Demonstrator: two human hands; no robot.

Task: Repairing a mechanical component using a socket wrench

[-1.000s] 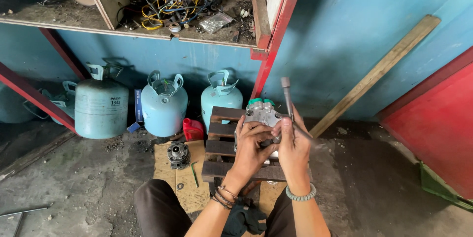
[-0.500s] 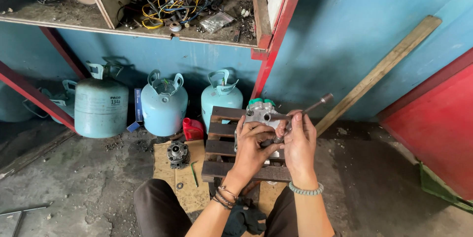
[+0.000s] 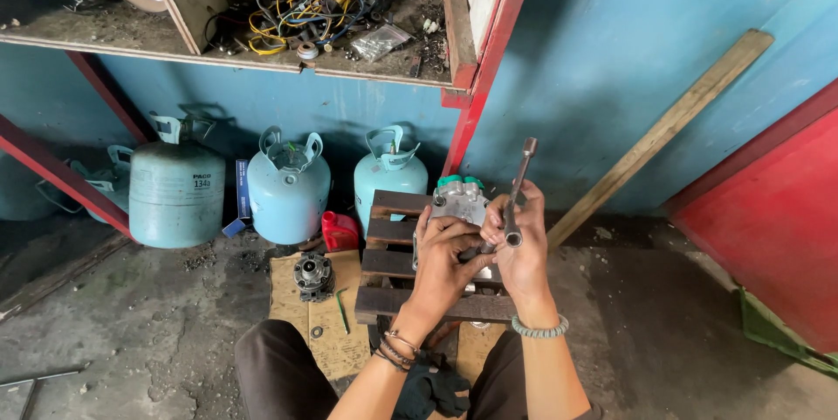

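Observed from the head view: the left hand (image 3: 449, 258) is wrapped around a grey metal compressor body (image 3: 458, 202), steadying it on top of a dark slatted wooden stool (image 3: 393, 258). The right hand (image 3: 522, 250) is closed on a long socket wrench (image 3: 517, 189), its handle standing nearly upright and its lower end hidden behind the fingers where it meets the casting. Both hands are therefore occupied; neither is open.

Surroundings: a smaller round metal part (image 3: 313, 273) and a green hex key (image 3: 342, 309) lie on cardboard (image 3: 336, 346) on the floor, left of the stool. Three pale blue gas cylinders (image 3: 288, 189) stand against the wall under a cluttered shelf (image 3: 131, 36).

Assessment: the wrench appears to be working a fastener on the casting. Good practice here is to keep the socket square on the fastener, press the casting firmly down with the left hand so it cannot rotate, and pull the handle in a smooth arc.
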